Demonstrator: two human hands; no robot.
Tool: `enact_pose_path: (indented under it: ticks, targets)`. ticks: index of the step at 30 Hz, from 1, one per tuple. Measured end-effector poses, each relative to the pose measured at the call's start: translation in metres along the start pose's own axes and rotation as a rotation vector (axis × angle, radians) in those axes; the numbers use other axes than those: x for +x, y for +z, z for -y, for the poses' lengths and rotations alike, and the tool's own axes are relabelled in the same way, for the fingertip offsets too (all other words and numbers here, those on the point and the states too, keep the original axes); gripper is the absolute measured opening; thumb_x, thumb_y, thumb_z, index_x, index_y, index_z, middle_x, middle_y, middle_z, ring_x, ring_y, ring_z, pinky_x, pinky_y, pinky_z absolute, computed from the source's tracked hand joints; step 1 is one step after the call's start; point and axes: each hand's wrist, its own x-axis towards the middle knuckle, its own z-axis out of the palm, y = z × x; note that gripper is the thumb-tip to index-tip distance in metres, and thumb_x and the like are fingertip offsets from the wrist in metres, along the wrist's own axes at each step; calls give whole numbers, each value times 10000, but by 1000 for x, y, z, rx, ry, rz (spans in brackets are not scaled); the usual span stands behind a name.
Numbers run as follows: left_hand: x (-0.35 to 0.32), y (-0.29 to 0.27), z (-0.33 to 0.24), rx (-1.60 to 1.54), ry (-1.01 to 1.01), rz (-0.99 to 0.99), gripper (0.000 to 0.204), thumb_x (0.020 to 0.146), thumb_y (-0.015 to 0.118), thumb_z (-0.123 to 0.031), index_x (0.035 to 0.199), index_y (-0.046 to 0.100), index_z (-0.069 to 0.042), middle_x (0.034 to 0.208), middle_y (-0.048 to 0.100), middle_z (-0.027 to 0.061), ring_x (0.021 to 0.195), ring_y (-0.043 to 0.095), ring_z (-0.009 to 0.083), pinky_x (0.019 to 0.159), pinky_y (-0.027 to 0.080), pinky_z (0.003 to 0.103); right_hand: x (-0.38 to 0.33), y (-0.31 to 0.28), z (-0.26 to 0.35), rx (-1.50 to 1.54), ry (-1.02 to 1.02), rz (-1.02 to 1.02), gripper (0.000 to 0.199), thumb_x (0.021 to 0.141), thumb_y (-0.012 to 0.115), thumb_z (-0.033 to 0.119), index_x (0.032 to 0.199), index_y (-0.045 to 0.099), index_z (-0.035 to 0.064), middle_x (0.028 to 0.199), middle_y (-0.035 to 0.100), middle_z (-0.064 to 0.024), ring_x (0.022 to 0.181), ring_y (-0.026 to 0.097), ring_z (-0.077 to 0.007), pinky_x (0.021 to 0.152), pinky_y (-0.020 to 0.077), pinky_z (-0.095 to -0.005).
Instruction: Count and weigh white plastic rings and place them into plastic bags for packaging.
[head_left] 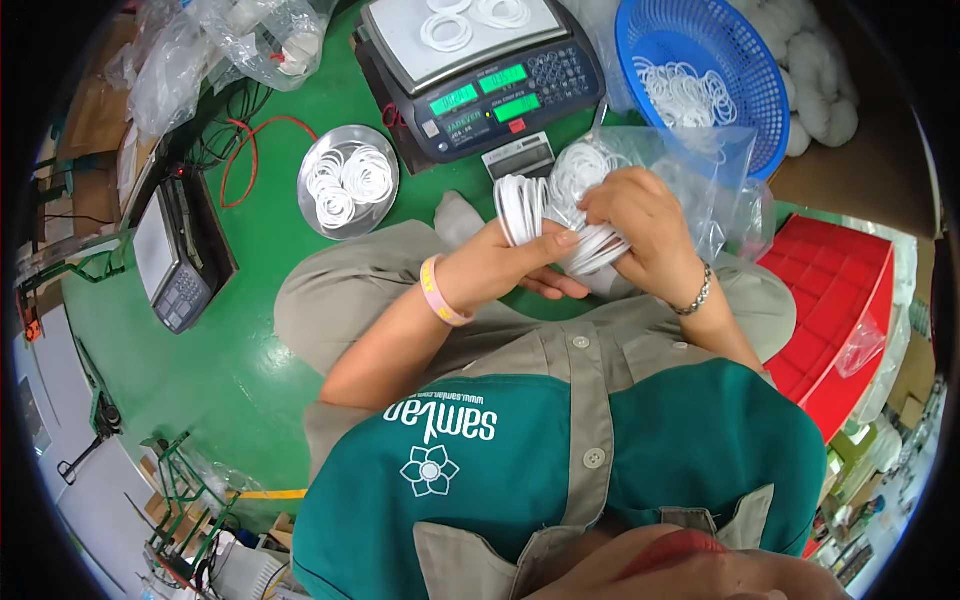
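Note:
My left hand (490, 265) is closed around a bundle of thin white rings (521, 208); their exact kind I cannot make out. More white rings (598, 250) sit between my two hands. The fingers of my right hand (648, 225) are bent and pinch at this second bundle. Just beyond the hands, a looped cluster of white rings (582, 172) lies by a clear plastic bag (735, 155). A small calculator (518, 156) lies past my left hand. My lap is below both hands.
A counting scale (530, 75) with lit green displays carries ring bundles (447, 32) on its platform. To its right, a blue basket (768, 95) holds loose white rings. A round metal plate (386, 205) bears more bundles. Farther out are a second scale (180, 285) and a red crate (825, 290).

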Motion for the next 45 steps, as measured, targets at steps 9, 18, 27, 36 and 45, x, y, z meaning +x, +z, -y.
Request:
enact_pose_path:
  ticks: [9,18,27,36,45]
  targets:
    - [-41,-29,6,-259,446,-457,406,940,386,-314,1131,537,12,1087,595,171,759,652,203,651,511,260,92,-21,-57,-431,168,466,188,676,568,74,859,540,107,738,608,-122,721,601,-315,589,455,-411]
    - [-51,-36,5,-274,397,-245,461,946,388,-355,1120,519,50,1089,587,166,807,648,233,698,504,290,251,81,-188,-70,242,330,164,741,586,145,865,569,39,730,623,-129,606,614,-219,605,470,-350]
    - [-51,-61,3,-338,421,-190,397,967,365,-302,1176,508,5,1123,569,101,883,626,169,752,473,260,346,199,-225,-66,253,545,168,747,576,143,906,603,94,829,642,-103,705,635,-200,694,471,-365]
    - [-49,-77,3,-412,504,-163,326,967,370,-178,1206,485,10,1164,544,123,922,614,183,811,472,283,352,226,-239,-639,256,490,386,739,547,131,1101,549,265,1167,509,-34,1151,452,-239,921,283,-517]
    - [-59,-68,6,-340,505,-109,339,963,358,-181,1205,463,33,1204,520,166,927,613,213,849,470,324,327,152,-242,-295,122,286,464,764,643,268,1208,528,203,1197,520,-67,1087,499,-244,894,381,-370]
